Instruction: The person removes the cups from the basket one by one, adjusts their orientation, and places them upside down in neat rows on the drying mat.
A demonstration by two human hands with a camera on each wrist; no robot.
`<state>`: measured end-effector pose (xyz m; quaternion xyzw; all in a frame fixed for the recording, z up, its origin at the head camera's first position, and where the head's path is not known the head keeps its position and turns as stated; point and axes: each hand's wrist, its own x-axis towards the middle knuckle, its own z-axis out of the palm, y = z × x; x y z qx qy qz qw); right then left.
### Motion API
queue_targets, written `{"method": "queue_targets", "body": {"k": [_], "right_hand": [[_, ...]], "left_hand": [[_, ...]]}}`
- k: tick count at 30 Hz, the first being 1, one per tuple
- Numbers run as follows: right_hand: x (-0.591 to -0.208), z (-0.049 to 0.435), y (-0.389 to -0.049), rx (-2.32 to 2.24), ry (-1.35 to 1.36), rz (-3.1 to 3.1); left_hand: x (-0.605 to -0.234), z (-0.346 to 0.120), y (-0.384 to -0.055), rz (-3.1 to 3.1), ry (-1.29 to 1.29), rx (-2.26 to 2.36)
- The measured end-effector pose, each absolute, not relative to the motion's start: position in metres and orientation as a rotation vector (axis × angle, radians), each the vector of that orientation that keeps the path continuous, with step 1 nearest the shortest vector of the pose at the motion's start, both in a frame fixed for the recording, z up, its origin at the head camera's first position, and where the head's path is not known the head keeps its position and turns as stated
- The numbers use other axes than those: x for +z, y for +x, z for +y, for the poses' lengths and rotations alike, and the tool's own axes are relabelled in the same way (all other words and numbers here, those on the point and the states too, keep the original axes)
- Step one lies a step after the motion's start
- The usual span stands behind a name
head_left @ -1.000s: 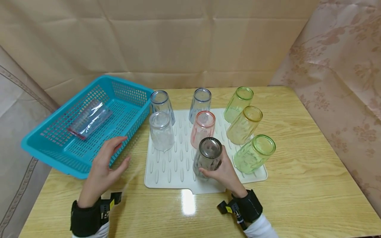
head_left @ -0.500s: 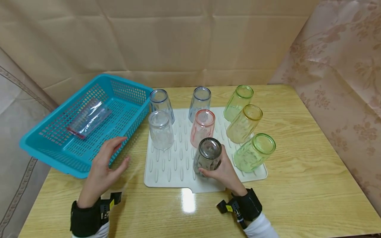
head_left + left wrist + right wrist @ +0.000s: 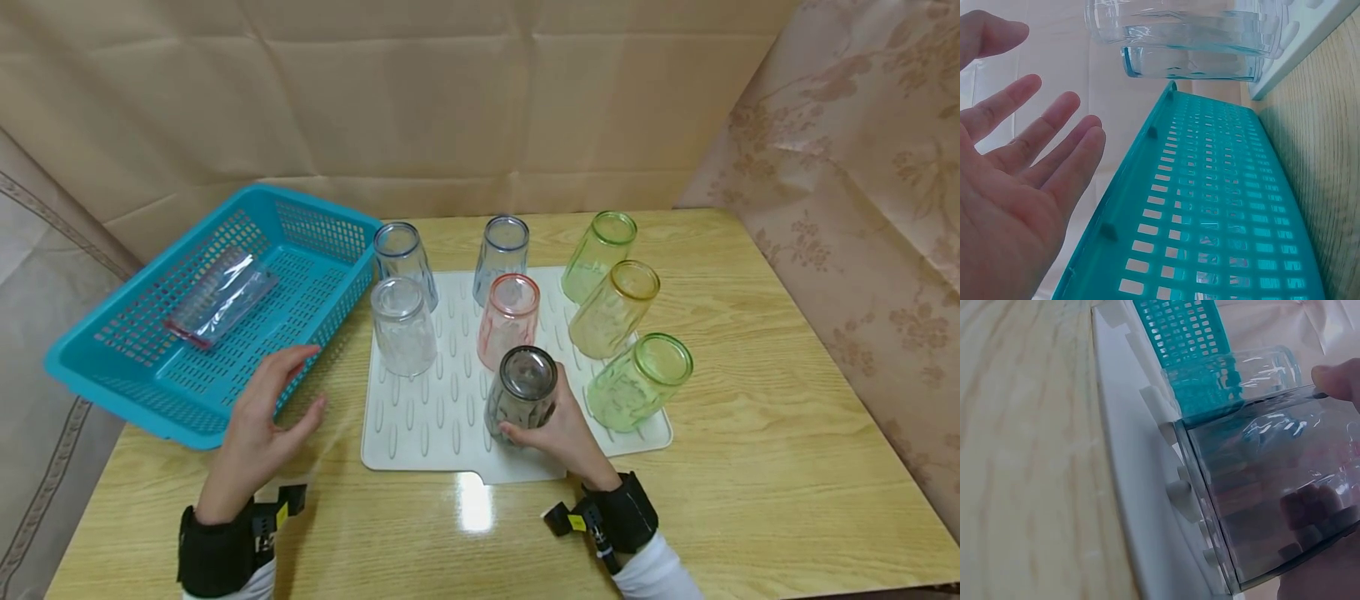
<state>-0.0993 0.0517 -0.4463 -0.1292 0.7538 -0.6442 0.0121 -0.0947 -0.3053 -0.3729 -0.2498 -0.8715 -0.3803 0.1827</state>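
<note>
My right hand (image 3: 551, 425) grips a smoky grey drinking glass (image 3: 517, 400) from its right side. The glass (image 3: 1266, 494) is upside down; in the right wrist view its rim sits against the ridges of the white drying mat (image 3: 442, 458). Just behind it stands a pink-rimmed glass (image 3: 510, 325), also bottom up. My left hand (image 3: 258, 425) hovers beside the blue basket (image 3: 330, 337) with fingers spread and thumb apart. Nothing is between its fingers in the left wrist view, where the basket wall (image 3: 1204, 206) runs close by.
More upturned glasses share the mat: a clear one (image 3: 405, 333), a blue one (image 3: 501, 262), an amber one (image 3: 611, 317) and green ones (image 3: 633, 387). A blue-rimmed glass (image 3: 405, 258) stands by the basket's corner. A clear plastic packet (image 3: 221, 300) lies in the basket.
The head view has drifted slightly, so the mat, glasses and basket appear a little higher. Both hands keep their poses, the right still gripping the grey glass.
</note>
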Motion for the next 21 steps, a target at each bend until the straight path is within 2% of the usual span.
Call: {"method": "queue_targets", "body": {"k": [21], "right_hand": [[-0.4408, 0.0534, -0.0951, -2.075, -0.386, 2.332]], "left_hand": [[-0.3724, -0.3052, -0.1003, -2.372, -0.753, -1.043]]}}
